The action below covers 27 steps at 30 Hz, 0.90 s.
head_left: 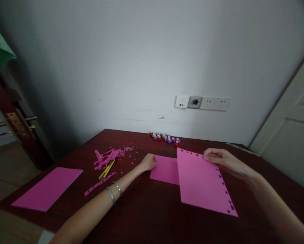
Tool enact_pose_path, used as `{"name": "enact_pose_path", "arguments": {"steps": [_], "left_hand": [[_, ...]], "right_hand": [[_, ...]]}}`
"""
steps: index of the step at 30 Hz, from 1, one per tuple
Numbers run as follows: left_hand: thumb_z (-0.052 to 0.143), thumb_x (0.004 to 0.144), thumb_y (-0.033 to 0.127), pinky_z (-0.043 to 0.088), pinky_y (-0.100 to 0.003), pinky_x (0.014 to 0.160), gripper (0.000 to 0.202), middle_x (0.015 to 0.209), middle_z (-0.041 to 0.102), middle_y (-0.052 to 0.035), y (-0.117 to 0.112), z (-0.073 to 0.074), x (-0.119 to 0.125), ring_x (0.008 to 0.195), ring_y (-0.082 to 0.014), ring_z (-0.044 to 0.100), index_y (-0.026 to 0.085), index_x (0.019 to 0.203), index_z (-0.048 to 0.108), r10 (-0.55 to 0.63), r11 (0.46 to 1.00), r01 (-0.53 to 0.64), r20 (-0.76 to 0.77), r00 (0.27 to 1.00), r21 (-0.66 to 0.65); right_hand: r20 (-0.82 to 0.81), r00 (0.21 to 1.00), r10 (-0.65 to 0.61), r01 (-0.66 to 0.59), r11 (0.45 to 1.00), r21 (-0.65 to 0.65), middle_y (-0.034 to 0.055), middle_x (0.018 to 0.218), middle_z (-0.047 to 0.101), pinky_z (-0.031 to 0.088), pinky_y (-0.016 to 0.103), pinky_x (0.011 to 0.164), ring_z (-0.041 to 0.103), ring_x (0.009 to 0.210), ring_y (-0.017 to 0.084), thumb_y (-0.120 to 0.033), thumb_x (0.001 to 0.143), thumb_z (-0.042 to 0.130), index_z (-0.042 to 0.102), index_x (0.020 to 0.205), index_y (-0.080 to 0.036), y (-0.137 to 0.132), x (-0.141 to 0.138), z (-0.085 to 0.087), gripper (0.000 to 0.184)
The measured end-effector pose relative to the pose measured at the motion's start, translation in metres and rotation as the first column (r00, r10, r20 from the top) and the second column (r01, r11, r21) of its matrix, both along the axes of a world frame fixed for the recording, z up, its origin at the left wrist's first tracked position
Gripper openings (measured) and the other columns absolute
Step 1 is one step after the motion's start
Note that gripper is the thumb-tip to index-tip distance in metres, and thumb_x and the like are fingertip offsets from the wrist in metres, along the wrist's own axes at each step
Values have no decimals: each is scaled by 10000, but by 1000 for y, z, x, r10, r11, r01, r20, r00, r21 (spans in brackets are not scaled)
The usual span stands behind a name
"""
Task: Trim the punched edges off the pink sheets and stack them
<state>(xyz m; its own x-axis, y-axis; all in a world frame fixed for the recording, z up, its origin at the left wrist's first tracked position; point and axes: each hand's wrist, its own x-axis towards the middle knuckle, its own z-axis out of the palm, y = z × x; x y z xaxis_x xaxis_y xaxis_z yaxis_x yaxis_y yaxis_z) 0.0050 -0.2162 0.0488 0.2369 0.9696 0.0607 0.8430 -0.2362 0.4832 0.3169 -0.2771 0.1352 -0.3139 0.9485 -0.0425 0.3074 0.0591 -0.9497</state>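
My right hand [218, 159] pinches the top edge of a pink paper sheet [203, 184], raised at a tilt over the table. Small dark punched holes run along that sheet's top and right edges. A second pink sheet [164, 169] lies on the table, partly covered by the raised one. At its upper left corner is my left hand [149, 162], fingers curled closed on the edge; the fingertips are partly hidden. Two silvery bracelets [114, 193] circle my left wrist. Left of that arm lie a yellow utility knife [107, 170] and a punched pink strip [99, 183].
Pink scraps and tiny cut-outs [111, 156] are heaped behind the knife. A stack of pink paper [50, 188] lies at the dark red table's left edge. Several small red, purple and green craft punches [164, 137] sit near the wall, below the sockets [214, 104].
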Motion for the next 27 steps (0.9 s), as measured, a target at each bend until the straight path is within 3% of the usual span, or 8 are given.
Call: {"name": "enact_pose_path", "arguments": {"steps": [3, 5, 9, 11, 13, 16, 21, 27], "left_hand": [[556, 729, 136, 446, -186, 672, 234, 869, 668, -35, -2, 14, -22, 770, -119, 609, 149, 944, 648, 102, 994, -102, 6, 995, 46], [518, 764, 144, 442, -199, 735, 246, 943, 655, -52, -6, 25, -47, 843, -124, 605, 148, 989, 616, 209, 974, -207, -13, 978, 91], [542, 706, 115, 437, -320, 806, 164, 930, 655, -115, -30, 44, -105, 928, -234, 603, 136, 843, 628, 404, 914, -393, -134, 905, 105], [539, 702, 130, 437, -396, 797, 189, 955, 649, -171, -45, 48, -128, 954, -309, 598, 120, 868, 627, 486, 874, -476, -190, 853, 99], [515, 728, 184, 446, -426, 768, 236, 1004, 640, -196, -60, 46, -145, 971, -351, 593, 127, 931, 621, 582, 800, -597, -326, 745, 61], [477, 756, 240, 456, -404, 765, 310, 1075, 625, -177, -73, 37, -158, 1005, -338, 590, 157, 1032, 591, 592, 750, -661, -445, 672, 1], [480, 742, 227, 436, -412, 816, 348, 1126, 604, -167, -77, 24, -160, 1042, -308, 577, 163, 1074, 562, 573, 738, -671, -456, 681, -76], [526, 690, 217, 451, -363, 761, 339, 1066, 626, -164, -78, 29, -159, 996, -298, 597, 162, 1019, 586, 584, 755, -655, -436, 685, -17]], "right_hand": [[39, 997, 65, -64, 997, -37, -44, 603, 507, 280, 194, 439, 407, 479, 62, -449, 662, 673, 555, 748, -178, 1, -32, -27, 308], [92, 990, 110, -104, 992, -64, -28, 628, 547, 300, 195, 450, 436, 494, 71, -445, 664, 657, 565, 756, -175, 3, -48, -47, 300], [195, 977, 90, -101, 994, 49, -6, 611, 581, 365, 226, 510, 499, 541, 106, -381, 687, 590, 581, 714, -166, 5, -64, -79, 217], [226, 971, 77, -101, 990, 94, -7, 584, 576, 377, 237, 528, 509, 548, 117, -344, 686, 574, 586, 694, -163, 5, -67, -88, 181], [250, 967, 58, -89, 990, 112, -10, 570, 573, 379, 241, 528, 510, 547, 123, -304, 676, 575, 592, 684, -165, 5, -69, -94, 140], [288, 957, 22, -69, 986, 153, -2, 591, 596, 393, 245, 547, 528, 569, 131, -247, 657, 577, 606, 678, -167, 3, -71, -99, 88], [351, 937, -5, -69, 978, 197, 25, 646, 643, 417, 253, 571, 566, 610, 153, -229, 663, 572, 637, 686, -166, -2, -74, -100, 93], [376, 926, -30, -68, 967, 244, 44, 713, 674, 446, 278, 650, 601, 688, 181, -254, 687, 567, 650, 701, -168, -6, -72, -94, 120]]}}
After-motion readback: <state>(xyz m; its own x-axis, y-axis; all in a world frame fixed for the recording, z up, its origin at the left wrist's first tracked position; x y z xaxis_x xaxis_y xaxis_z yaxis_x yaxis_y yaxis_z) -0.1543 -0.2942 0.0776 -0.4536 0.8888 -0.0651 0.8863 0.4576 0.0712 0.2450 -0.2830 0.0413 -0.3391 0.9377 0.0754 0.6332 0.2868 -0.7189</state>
